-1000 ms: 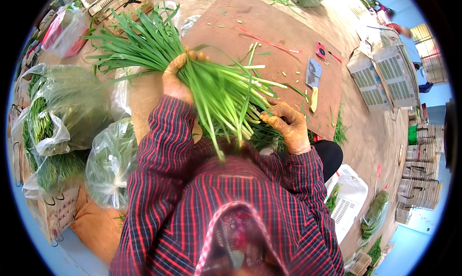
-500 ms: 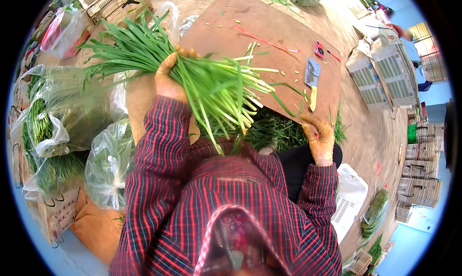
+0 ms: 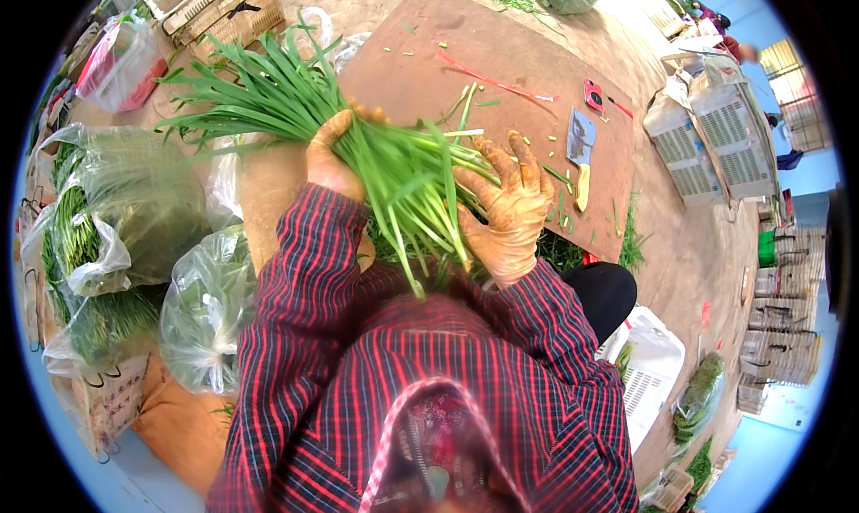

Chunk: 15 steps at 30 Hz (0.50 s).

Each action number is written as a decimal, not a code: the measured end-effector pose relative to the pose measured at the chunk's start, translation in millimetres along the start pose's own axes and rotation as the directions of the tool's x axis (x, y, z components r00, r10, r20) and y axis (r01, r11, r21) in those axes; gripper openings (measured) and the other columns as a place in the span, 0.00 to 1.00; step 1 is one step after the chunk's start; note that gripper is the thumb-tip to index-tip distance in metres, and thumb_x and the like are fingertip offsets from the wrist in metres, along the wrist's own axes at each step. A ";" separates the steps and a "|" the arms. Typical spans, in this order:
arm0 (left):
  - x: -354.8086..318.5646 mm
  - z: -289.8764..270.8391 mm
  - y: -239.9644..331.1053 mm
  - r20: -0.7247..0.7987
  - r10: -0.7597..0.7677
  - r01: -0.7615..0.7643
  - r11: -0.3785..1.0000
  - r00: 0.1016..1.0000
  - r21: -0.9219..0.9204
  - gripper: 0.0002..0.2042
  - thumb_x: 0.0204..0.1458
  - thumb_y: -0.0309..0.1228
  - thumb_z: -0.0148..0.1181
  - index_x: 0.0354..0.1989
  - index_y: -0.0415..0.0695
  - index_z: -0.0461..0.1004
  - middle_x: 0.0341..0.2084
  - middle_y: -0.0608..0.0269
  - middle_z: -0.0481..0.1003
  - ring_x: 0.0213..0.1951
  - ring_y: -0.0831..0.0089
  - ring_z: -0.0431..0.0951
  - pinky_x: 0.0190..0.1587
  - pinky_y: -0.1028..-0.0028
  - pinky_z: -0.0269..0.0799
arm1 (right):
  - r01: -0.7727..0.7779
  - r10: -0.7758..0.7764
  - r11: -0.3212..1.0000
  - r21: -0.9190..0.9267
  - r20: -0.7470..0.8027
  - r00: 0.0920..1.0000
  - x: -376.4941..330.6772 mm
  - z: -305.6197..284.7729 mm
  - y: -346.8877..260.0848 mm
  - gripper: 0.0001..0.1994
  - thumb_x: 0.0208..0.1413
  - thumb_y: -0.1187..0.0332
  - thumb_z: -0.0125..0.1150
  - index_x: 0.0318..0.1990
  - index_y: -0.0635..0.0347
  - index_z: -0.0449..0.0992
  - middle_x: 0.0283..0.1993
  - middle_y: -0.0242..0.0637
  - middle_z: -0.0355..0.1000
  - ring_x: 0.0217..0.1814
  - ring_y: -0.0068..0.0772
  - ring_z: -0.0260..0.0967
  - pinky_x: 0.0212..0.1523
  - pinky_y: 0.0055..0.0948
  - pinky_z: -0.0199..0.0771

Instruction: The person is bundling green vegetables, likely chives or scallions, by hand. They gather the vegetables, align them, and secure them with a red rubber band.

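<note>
A loose bunch of garlic chives (image 3: pixel 385 160) is gripped in my left hand (image 3: pixel 335 155), whose fingers wrap round the middle of it. Its flat green leaves fan out to the far left, and the pale stalk ends point right and toward me. At those ends is my right hand (image 3: pixel 510 200), fingers spread and thumb apart, touching the stalks without closing on them. Both hands wear thin, stained yellowish gloves. Beyond the right hand, a cleaver (image 3: pixel 580 146) with a yellow handle lies on the brown board (image 3: pixel 403 84).
Cut stalk bits, a red strip (image 3: pixel 492 76) and a red-and-black gadget (image 3: pixel 593 94) lie on the board. Clear bags of greens (image 3: pixel 210 307) stand at left. A white crate (image 3: pixel 658 361) sits by my right knee; larger crates (image 3: pixel 716 128) stand beyond it.
My right hand has come left and inward from the board's near edge to the stalk ends, its fingers spreading. The left hand and the bunch have shifted slightly right.
</note>
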<state>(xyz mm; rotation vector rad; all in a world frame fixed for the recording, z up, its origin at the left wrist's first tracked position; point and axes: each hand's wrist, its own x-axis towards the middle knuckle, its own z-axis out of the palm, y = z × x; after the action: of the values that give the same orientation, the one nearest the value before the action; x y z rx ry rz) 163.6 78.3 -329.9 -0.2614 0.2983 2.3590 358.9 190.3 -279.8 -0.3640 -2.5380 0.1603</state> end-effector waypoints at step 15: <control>-4.0 4.6 -2.4 0.011 -0.114 0.115 0.990 0.993 -0.087 0.10 0.42 0.22 0.59 0.35 0.39 0.76 0.27 0.57 0.77 0.37 0.55 0.76 0.52 0.54 0.70 | -0.020 0.021 0.989 0.143 -0.004 1.000 -8.1 14.8 11.9 0.08 0.40 0.66 0.68 0.31 0.46 0.78 0.50 0.24 0.73 0.63 0.40 0.62 0.62 0.44 0.50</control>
<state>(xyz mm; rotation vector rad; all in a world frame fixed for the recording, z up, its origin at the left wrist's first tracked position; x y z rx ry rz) 167.7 78.7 -324.7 -0.3048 0.1718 2.2619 360.0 198.8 -298.6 -0.3329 -2.4999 0.3467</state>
